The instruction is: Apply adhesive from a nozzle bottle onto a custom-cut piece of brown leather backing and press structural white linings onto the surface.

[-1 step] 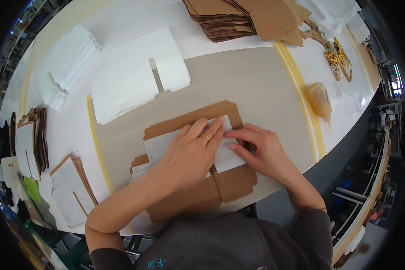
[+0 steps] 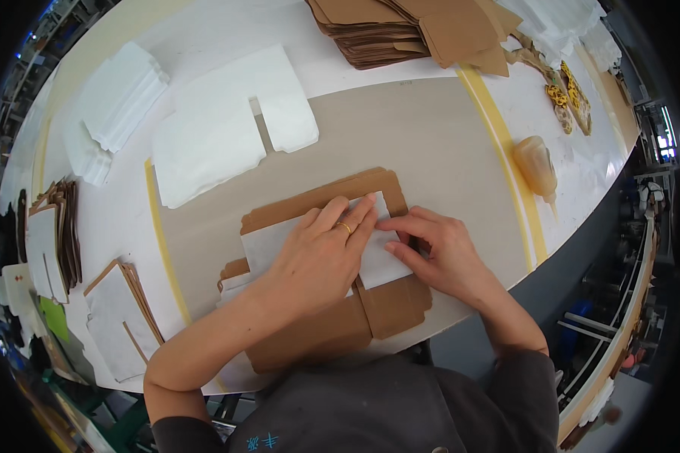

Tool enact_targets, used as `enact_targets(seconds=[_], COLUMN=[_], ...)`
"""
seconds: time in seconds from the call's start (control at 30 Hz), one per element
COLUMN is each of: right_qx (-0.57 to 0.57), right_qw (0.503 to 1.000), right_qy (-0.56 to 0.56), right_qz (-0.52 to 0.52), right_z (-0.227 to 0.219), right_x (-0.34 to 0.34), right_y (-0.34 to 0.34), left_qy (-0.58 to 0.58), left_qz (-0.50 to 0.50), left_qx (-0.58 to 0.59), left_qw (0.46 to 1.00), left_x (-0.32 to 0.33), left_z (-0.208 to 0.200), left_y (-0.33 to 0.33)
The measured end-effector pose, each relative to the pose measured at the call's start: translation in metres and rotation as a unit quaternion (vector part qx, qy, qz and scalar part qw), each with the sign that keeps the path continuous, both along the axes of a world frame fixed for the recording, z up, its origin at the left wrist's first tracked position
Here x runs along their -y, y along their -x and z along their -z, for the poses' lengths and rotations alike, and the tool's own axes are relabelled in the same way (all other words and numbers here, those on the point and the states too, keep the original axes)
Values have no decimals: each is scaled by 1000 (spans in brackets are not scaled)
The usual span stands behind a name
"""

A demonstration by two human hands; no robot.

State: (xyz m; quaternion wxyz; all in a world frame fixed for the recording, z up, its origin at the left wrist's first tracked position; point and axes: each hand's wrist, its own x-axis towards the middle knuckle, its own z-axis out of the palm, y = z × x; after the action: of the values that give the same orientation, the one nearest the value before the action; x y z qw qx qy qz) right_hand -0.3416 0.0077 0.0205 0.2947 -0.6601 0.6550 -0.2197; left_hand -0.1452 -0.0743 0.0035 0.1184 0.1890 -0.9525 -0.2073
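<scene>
A flat brown cardboard box blank (image 2: 389, 306) lies on the table in front of me, with a white liner sheet (image 2: 261, 245) laid across it. My left hand (image 2: 317, 260), a ring on one finger, rests flat on the white sheet with fingers stretched toward its far right corner. My right hand (image 2: 438, 253) is beside it, fingertips pressing the sheet's right edge down on the cardboard. The two hands' fingertips nearly meet. Neither hand grips anything.
Large white die-cut sheets (image 2: 227, 128) and a stack of white sheets (image 2: 121, 94) lie far left. Stacked brown blanks (image 2: 400, 30) sit at the far edge. An amber glue bottle (image 2: 536, 166) lies right, past a yellow tape line (image 2: 499, 143). Lined pieces (image 2: 121, 317) pile at my left.
</scene>
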Motion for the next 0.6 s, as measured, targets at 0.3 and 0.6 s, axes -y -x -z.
enact_targets(seconds=[0.3,0.6], right_qx=[40,233], right_qw=[998,971], right_qy=[-12,42], right_qz=[40,-41], right_z=[-8,6], right_x=[-6,-31], right_y=[0,14], left_qy=[-31,-98], left_qz=[3,-82], left_qx=[-42,3], left_qw=[999,992], left_x=[4,-13], left_z=[3,-23], left_y=[-4,-49])
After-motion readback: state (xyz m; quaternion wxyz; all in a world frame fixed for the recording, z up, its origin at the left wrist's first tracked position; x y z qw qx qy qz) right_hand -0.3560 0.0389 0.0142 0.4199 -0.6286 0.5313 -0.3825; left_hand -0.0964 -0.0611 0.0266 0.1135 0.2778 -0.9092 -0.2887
